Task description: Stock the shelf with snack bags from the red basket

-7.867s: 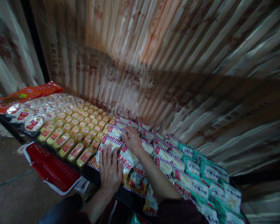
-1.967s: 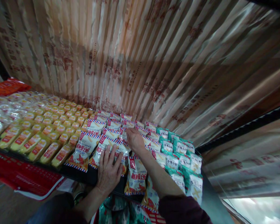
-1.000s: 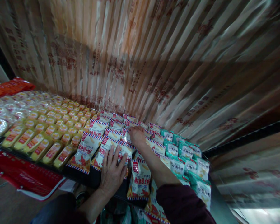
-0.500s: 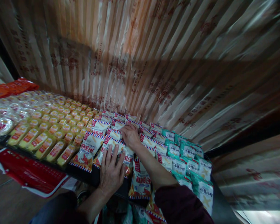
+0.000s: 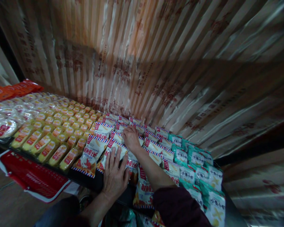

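Note:
Rows of white snack bags with red print and striped edges [image 5: 91,154] lie on a dark shelf [image 5: 92,183]. My left hand [image 5: 115,171] rests on the front bags, fingers spread and palm down. Farther back, my right hand [image 5: 131,137] reaches in among the same bags, its fingers bent down over them; their tips are hidden, and what they hold, if anything, does not show. Green and white bags [image 5: 216,205] stand in rows to the right. Yellow wrapped cakes [image 5: 46,150] fill the shelf to the left.
Clear round packages [image 5: 5,128] and orange packets [image 5: 13,90] are at the far left. A red basket [image 5: 34,176] sits below the shelf edge. Pleated plastic sheeting [image 5: 132,56] hangs behind. More green bags [image 5: 127,217] are below the front edge.
The view has shifted slightly, so the shelf goods appear a little farther right and lower. Both hands stay on nearly the same bags.

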Demonstrator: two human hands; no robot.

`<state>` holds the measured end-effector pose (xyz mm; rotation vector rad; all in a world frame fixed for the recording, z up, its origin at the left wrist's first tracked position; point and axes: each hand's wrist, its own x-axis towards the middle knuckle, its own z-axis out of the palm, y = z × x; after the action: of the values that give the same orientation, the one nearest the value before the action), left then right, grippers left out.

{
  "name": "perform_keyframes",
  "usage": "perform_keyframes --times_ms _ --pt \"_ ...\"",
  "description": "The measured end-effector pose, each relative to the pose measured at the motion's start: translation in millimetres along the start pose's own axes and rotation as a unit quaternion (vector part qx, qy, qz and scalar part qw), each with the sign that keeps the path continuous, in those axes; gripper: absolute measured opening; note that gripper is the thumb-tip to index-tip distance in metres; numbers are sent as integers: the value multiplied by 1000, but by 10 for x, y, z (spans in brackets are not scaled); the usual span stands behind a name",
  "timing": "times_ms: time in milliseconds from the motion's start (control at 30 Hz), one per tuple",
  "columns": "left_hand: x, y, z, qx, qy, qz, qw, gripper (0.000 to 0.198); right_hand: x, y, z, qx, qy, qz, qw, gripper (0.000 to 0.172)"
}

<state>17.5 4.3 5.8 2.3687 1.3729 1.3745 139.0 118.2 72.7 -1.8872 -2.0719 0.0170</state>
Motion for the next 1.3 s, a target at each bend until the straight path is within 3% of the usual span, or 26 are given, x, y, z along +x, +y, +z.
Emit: perform_keyframes --times_ms 400,700,967,1300 --pt "35 -15 -34 29 0 20 999 49 3 59 30 17 21 -30 999 21" --pt "32 -42 -69 32 2 28 999 48 -198 84 -136 88 117 -61 987 30" --pt "11 -72 -202 30 27 4 999 45 -710 -336 -256 135 168 -39 976 32" --pt "-117 -428 -353 117 37 -42 992 63 -1565 -878 56 118 136 -44 983 36"
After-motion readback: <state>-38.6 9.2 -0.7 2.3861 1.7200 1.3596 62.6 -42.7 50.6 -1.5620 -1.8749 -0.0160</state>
